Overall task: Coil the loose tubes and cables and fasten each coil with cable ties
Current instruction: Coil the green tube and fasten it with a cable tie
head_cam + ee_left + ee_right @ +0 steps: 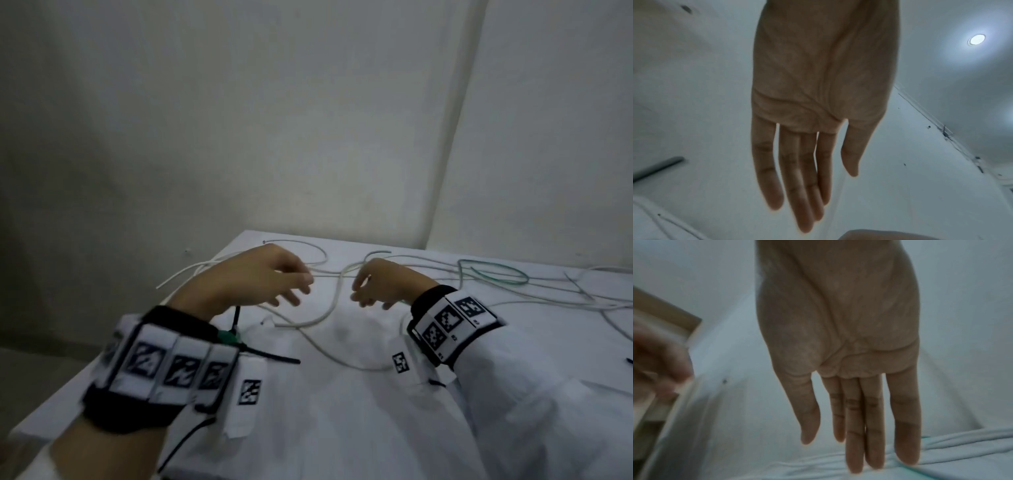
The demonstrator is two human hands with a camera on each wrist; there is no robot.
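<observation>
Several loose white tubes (pixel 337 294) lie tangled across the white-covered table (pixel 342 428); they also show in the right wrist view as white tubes (pixel 951 444). A green cable (pixel 493 274) loops at the far right. My left hand (pixel 298 284) and right hand (pixel 363 291) hover just above the tubes, facing each other with a curved tube between them. Both hold nothing. In the wrist views the left hand (pixel 807 194) and the right hand (pixel 859 443) show straight, empty fingers. A black cable tie (pixel 274 357) lies beside my left wrist.
The table's left edge (pixel 102 363) drops off close to my left forearm. White walls meet in a corner behind the table. Two paper marker tags (pixel 250 391) are on the cloth. A small dark item (pixel 629 360) sits at the right border.
</observation>
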